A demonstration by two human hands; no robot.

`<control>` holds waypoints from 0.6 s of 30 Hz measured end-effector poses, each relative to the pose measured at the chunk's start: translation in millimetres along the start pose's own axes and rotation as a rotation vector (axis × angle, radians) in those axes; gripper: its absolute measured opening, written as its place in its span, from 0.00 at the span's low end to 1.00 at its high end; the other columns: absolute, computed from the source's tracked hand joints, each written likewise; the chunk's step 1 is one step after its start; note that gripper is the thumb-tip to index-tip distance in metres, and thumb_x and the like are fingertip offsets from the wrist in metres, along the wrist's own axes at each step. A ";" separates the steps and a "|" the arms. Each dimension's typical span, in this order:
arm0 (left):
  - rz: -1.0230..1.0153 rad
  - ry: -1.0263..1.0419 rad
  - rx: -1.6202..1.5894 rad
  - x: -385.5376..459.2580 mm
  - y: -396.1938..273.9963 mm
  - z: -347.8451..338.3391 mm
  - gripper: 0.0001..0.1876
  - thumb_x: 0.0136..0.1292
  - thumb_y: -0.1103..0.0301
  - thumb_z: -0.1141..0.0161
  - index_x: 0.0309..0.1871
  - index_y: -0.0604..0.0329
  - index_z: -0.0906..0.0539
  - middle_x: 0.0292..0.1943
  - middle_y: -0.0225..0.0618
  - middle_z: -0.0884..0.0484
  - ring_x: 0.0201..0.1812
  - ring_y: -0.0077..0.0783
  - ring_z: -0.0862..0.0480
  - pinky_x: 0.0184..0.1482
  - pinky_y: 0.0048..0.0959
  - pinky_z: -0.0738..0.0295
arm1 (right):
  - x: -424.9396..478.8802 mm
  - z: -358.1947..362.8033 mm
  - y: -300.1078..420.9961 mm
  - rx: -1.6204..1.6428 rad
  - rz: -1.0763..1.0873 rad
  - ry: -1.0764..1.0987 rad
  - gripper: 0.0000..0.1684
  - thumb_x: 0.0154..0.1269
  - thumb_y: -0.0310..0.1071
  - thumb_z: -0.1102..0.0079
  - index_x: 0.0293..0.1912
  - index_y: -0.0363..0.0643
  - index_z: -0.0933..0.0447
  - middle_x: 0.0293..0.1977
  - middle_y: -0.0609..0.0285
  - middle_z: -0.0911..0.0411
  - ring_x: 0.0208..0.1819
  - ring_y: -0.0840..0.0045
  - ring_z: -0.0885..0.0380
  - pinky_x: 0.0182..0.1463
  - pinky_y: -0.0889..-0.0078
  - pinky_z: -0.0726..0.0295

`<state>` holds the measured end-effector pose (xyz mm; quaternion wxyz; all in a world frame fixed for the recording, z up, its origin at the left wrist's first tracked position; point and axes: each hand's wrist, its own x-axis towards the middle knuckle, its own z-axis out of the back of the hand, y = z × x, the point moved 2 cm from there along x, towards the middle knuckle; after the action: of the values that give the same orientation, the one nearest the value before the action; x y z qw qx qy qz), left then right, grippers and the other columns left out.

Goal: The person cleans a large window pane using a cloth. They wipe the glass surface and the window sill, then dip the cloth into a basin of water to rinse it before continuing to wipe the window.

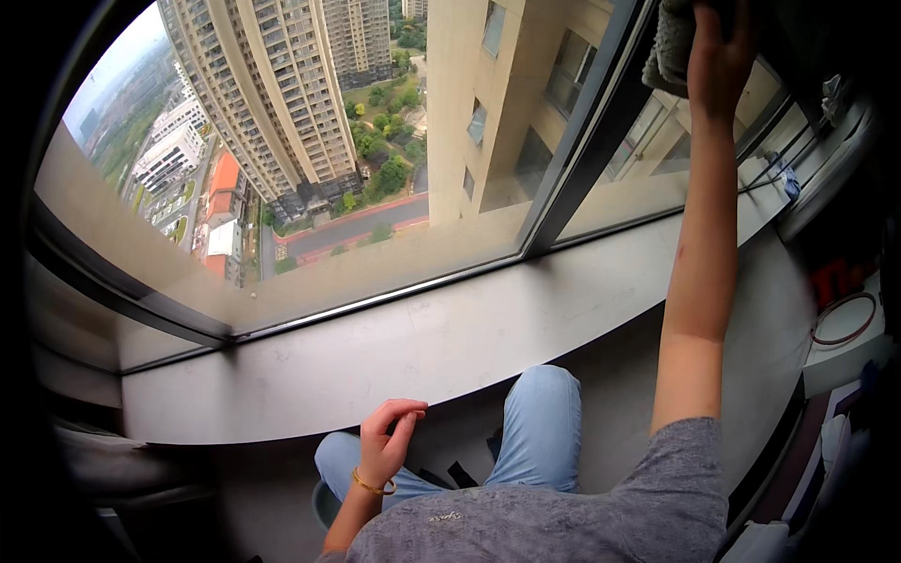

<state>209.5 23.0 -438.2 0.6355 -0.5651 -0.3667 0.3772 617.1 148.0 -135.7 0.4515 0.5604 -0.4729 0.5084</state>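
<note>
High at the upper right, my right hand (pixel 719 67) grips a grey fluffy cloth (pixel 667 53) beside the dark upright of the window frame (pixel 595 151). That arm is stretched far out, and some fingers fade into the dark rim of the view. My left hand (pixel 386 438) is bent with thumb and fingers drawn together, near the front edge of the pale window sill (pixel 422 331). Nothing shows in it. A gold-coloured bangle (pixel 373 484) circles the left wrist. Beyond the sill stands a large glass window pane (pixel 394 246).
Part of a grey-green bucket (pixel 322 505) shows beside my left leg. At the right, a round band (pixel 816 331) lies on a white surface (pixel 845 362). A blue-and-white cloth (pixel 785 176) rests on the sill's far right. Tall buildings (pixel 281 91) stand outside.
</note>
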 end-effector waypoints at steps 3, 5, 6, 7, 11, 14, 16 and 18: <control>0.001 0.041 -0.036 4.0 7.1 -9.0 0.09 0.64 0.81 0.52 0.41 0.68 0.20 0.38 0.39 0.19 0.39 0.27 0.19 0.45 0.22 0.26 | -11.1 -11.8 -2.4 -0.191 0.053 -0.149 0.27 0.59 0.46 0.43 0.58 0.53 0.29 0.60 0.52 0.38 0.63 0.56 0.41 0.64 0.42 0.47; 0.038 0.005 -0.016 0.7 13.8 -7.1 0.09 0.64 0.81 0.52 0.41 0.68 0.20 0.38 0.40 0.19 0.40 0.27 0.19 0.45 0.22 0.26 | -58.0 -28.7 6.0 -0.217 0.014 -0.124 0.31 0.62 0.49 0.47 0.63 0.49 0.38 0.62 0.49 0.41 0.63 0.51 0.44 0.64 0.43 0.49; 0.056 0.003 -0.011 -1.3 16.7 -5.4 0.09 0.64 0.81 0.52 0.41 0.68 0.20 0.39 0.40 0.19 0.40 0.27 0.19 0.45 0.22 0.26 | -85.2 -25.7 10.0 -0.215 0.020 -0.087 0.35 0.64 0.50 0.51 0.65 0.45 0.44 0.62 0.45 0.44 0.63 0.48 0.46 0.65 0.43 0.49; 0.070 0.005 -0.007 -1.5 19.3 -4.3 0.09 0.64 0.81 0.52 0.41 0.68 0.20 0.39 0.40 0.19 0.40 0.27 0.19 0.45 0.22 0.26 | -112.1 -20.9 12.3 -0.218 0.030 -0.053 0.39 0.66 0.52 0.54 0.68 0.41 0.50 0.63 0.42 0.46 0.64 0.45 0.48 0.65 0.44 0.50; 0.072 -0.038 0.002 3.0 23.0 -4.8 0.08 0.60 0.81 0.48 0.40 0.66 0.19 0.35 0.39 0.17 0.36 0.26 0.18 0.39 0.21 0.26 | -236.5 -8.1 11.4 -0.248 -0.214 0.137 0.47 0.65 0.60 0.59 0.69 0.37 0.58 0.63 0.26 0.57 0.64 0.36 0.53 0.63 0.37 0.53; 0.043 -0.008 0.024 10.3 12.9 -10.0 0.08 0.60 0.81 0.47 0.40 0.66 0.19 0.34 0.38 0.18 0.35 0.26 0.19 0.39 0.21 0.26 | -313.8 7.8 10.3 -0.277 -0.340 0.229 0.46 0.66 0.56 0.56 0.69 0.36 0.60 0.64 0.26 0.60 0.64 0.35 0.54 0.64 0.37 0.53; 0.039 -0.001 0.042 10.7 10.5 -12.3 0.08 0.60 0.81 0.47 0.40 0.66 0.19 0.33 0.38 0.18 0.35 0.26 0.19 0.38 0.21 0.26 | -354.7 16.4 14.0 -0.276 -0.390 0.296 0.44 0.66 0.51 0.53 0.69 0.37 0.60 0.65 0.29 0.59 0.64 0.36 0.54 0.64 0.37 0.52; 0.036 0.003 0.050 9.5 8.9 -14.1 0.08 0.60 0.81 0.47 0.41 0.65 0.19 0.33 0.38 0.18 0.35 0.27 0.19 0.38 0.21 0.26 | -384.5 27.6 14.6 -0.260 -0.411 0.360 0.43 0.65 0.46 0.49 0.68 0.37 0.57 0.65 0.32 0.57 0.64 0.37 0.53 0.64 0.37 0.50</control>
<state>225.8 26.0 -448.0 0.6432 -0.5560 -0.3458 0.3970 592.8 145.9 -520.7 0.6896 0.4826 -0.3228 0.4327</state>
